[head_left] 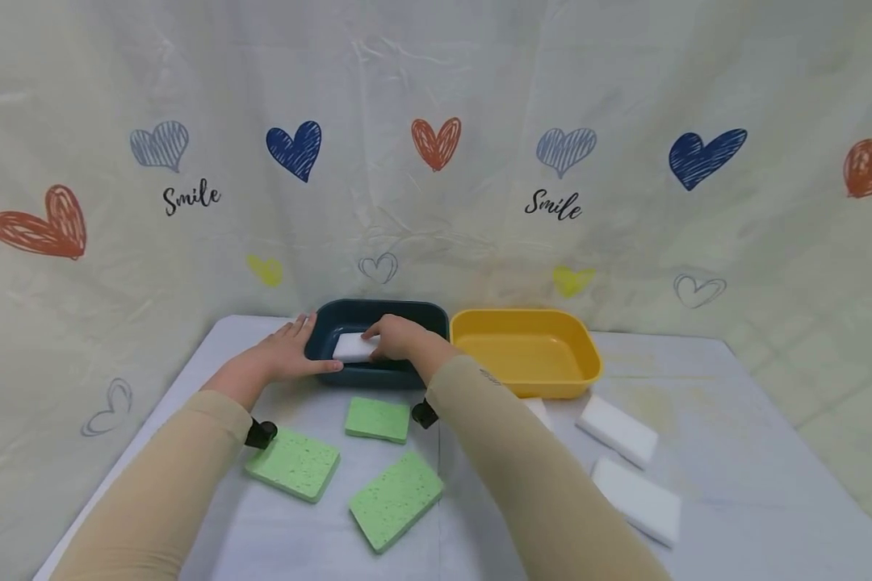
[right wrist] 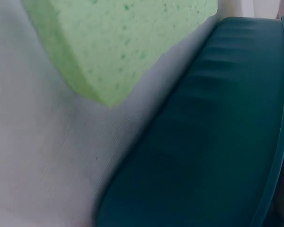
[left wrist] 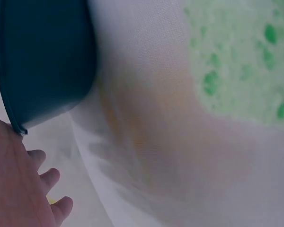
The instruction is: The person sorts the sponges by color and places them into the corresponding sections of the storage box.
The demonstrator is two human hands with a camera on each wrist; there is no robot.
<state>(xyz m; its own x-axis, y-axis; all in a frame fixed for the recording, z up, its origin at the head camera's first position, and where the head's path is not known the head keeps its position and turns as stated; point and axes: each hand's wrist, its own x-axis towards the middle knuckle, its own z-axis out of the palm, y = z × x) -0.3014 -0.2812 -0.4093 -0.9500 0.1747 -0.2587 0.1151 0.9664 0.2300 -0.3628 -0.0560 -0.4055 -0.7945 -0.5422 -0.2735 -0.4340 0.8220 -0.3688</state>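
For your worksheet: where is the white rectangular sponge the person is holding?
Head view: the white rectangular sponge sits inside the dark teal plastic tub, under the right hand.

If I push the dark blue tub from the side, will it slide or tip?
The dark blue tub looks low and wide, so it probably slides rather than tips. Thin plastic suggests it is light; the left hand resting on its rim likely steadies it.

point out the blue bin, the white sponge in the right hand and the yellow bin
blue bin [head_left: 378,310]: head view, back rim
white sponge [head_left: 352,347]: head view, bare left end
right hand [head_left: 400,337]: head view, back of hand
yellow bin [head_left: 526,355]: head view, bare inside floor
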